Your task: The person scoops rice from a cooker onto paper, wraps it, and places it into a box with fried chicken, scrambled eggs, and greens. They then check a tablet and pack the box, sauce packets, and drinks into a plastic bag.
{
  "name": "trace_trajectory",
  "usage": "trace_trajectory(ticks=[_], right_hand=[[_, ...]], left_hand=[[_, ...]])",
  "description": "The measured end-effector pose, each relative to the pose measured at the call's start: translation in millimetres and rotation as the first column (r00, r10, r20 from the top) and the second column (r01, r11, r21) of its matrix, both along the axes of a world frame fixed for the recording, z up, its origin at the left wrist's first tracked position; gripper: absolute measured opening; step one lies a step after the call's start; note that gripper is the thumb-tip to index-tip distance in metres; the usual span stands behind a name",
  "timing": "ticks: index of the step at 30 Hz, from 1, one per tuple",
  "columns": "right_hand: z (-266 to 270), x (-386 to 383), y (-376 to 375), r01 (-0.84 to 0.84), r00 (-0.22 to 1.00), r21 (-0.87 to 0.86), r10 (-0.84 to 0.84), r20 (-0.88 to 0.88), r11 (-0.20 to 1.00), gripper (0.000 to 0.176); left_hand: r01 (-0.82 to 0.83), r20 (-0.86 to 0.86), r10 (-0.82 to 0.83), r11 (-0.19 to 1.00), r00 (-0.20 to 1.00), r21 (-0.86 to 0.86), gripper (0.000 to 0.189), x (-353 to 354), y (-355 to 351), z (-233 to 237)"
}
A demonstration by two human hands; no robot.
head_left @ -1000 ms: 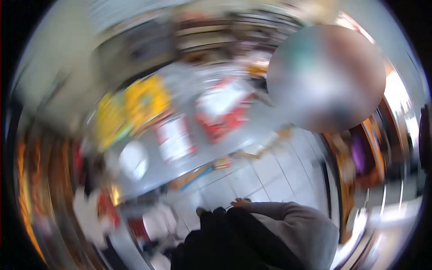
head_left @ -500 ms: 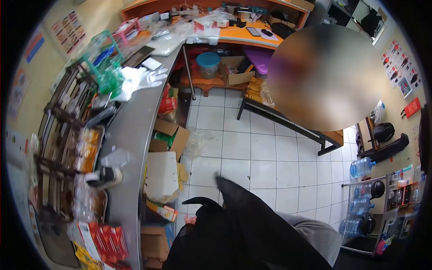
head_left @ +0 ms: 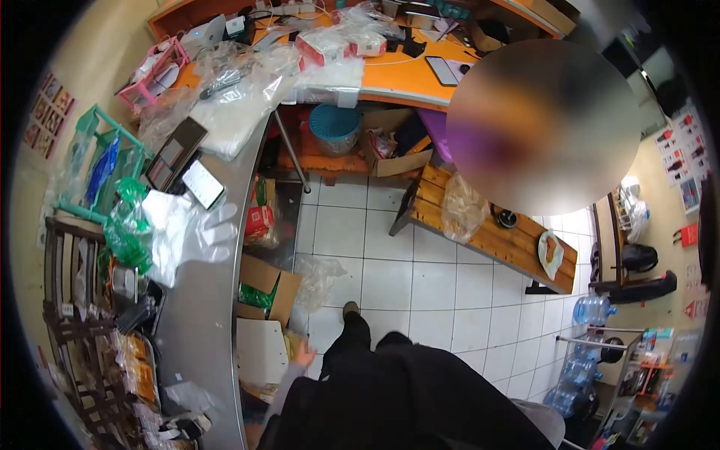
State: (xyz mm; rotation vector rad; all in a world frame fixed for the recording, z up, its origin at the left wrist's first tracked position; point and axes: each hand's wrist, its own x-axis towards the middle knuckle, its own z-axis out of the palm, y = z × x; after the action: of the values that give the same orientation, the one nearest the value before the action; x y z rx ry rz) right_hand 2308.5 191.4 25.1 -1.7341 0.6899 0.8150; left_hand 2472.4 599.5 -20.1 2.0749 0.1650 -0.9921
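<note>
My left hand (head_left: pixel 303 353) hangs low at my side, below a grey sleeve (head_left: pixel 283 391). Its fingers look loosely apart and I see nothing in them. It is nearest to a white board (head_left: pixel 261 352) and an open cardboard box (head_left: pixel 281 296) beside the metal counter (head_left: pixel 191 330). My right hand is out of view; only a bit of grey sleeve (head_left: pixel 541 420) shows at the lower right. On the counter lie a clear plastic glove (head_left: pixel 214 232), a phone with a lit screen (head_left: pixel 203 184) and a green plastic bag (head_left: pixel 127 229).
White floor tiles (head_left: pixel 386 277) lie ahead. A wooden bench (head_left: pixel 491 238) bears a plastic bag and a small plate (head_left: pixel 551 255). An orange desk (head_left: pixel 405 75) holds packages and another phone (head_left: pixel 445 70). Large water bottles (head_left: pixel 581 367) stand on a rack at right. A blurred circle hides the upper right.
My view has moved forward, so the orange desk and bench appear closer and the counter's items sit lower. My left hand shows more clearly, and a shoe has come into sight.
</note>
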Motion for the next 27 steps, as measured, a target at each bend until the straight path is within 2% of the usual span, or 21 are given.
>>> trace_trajectory(ticks=[1, 2, 3, 5, 6, 7, 8, 9, 10, 12, 14, 15, 16, 17, 19, 21, 22, 25, 27], right_hand=[[7, 14, -14, 0.001, 1.000, 0.055, -0.002, 0.028, 0.998, 0.037], [11, 32, -31, -0.002, 0.998, 0.120, -0.006, 0.067, 0.993, 0.035], [15, 54, -50, -0.015, 0.994, 0.183, -0.006, 0.109, 0.983, 0.034], [15, 111, -88, -0.044, 0.986, 0.321, -0.010, 0.163, 0.946, 0.032], [35, 163, -107, -0.057, 0.994, 0.348, 0.022, 0.106, 0.936, 0.031], [36, 210, -120, -0.044, 0.997, 0.250, 0.059, -0.051, 0.967, 0.031], [17, 249, -131, -0.003, 0.998, 0.077, 0.009, -0.070, 0.997, 0.031], [-3, 291, -142, -0.188, 0.974, -0.199, 0.209, 0.086, 0.962, 0.028], [-23, 344, -154, -0.296, 0.880, -0.485, 0.433, 0.197, 0.823, 0.025], [-52, 470, -160, -0.404, 0.806, -0.544, 0.568, 0.169, 0.735, 0.028], [-105, 590, -159, -0.399, 0.562, -0.734, 0.779, 0.278, 0.550, 0.038], [-126, 646, -152, -0.383, 0.532, -0.820, 0.827, 0.181, 0.426, 0.045], [-143, 699, -150, -0.144, 0.338, -0.919, 0.891, 0.303, 0.367, 0.052], [-163, 744, -146, -0.002, 0.331, -0.874, 0.825, 0.458, 0.486, 0.049], [-156, 796, -133, -0.224, 0.527, -0.883, 0.813, 0.247, 0.414, 0.045], [-188, 810, -133, -0.173, 0.528, -0.853, 0.777, 0.342, 0.492, 0.044], [-203, 813, -135, -0.125, 0.515, -0.863, 0.776, 0.365, 0.489, 0.044], [-247, 820, -140, 0.060, 0.431, -0.911, 0.813, 0.391, 0.407, 0.045], [-259, 827, -137, 0.128, 0.410, -0.899, 0.803, 0.432, 0.418, 0.043]], left_hand=[[0.148, 0.017, -0.147, 0.987, 0.989, -0.066, 0.067, 69, -33, 39], [0.321, 0.160, -0.324, 0.946, 0.932, 0.044, 0.058, 123, -46, 26], [0.266, 0.191, -0.271, 0.962, 0.943, 0.055, 0.050, 179, -83, 70], [0.236, 0.426, -0.283, 0.958, 0.859, 0.161, 0.045, 276, -126, 78], [0.198, 0.519, -0.273, 0.960, 0.810, 0.196, 0.042, 319, -149, 90], [0.146, 0.589, -0.214, 0.976, 0.780, 0.160, 0.040, 358, -174, 102], [0.094, 0.649, -0.153, 0.988, 0.745, 0.126, 0.039, 381, -195, 109], [0.059, 0.710, -0.049, 0.998, 0.703, 0.010, 0.037, 399, -215, 108], [0.029, 0.766, 0.065, 0.994, 0.640, -0.109, 0.035, 424, -238, 104], [-0.012, 0.702, 0.274, 0.935, 0.658, -0.354, 0.033, 459, -278, 84], [-0.056, 0.588, 0.353, 0.885, 0.728, -0.463, 0.029, 486, -308, 35], [-0.090, 0.489, 0.355, 0.870, 0.797, -0.484, 0.030, 496, -322, 2], [-0.125, 0.377, 0.345, 0.857, 0.860, -0.499, 0.031, 505, -332, -33], [-0.182, 0.253, 0.393, 0.788, 0.884, -0.588, 0.030, 513, -343, -63], [-0.306, 0.002, 0.443, 0.622, 0.897, -0.721, 0.029, 533, -359, -115], [-0.311, 0.111, 0.476, 0.716, 0.873, -0.625, 0.028, 562, -372, -147], [-0.311, 0.165, 0.484, 0.751, 0.859, -0.582, 0.028, 577, -380, -159], [-0.323, 0.322, 0.580, 0.743, 0.749, -0.586, 0.036, 630, -397, -184], [-0.312, 0.300, 0.558, 0.747, 0.774, -0.587, 0.036, 668, -407, -195]])
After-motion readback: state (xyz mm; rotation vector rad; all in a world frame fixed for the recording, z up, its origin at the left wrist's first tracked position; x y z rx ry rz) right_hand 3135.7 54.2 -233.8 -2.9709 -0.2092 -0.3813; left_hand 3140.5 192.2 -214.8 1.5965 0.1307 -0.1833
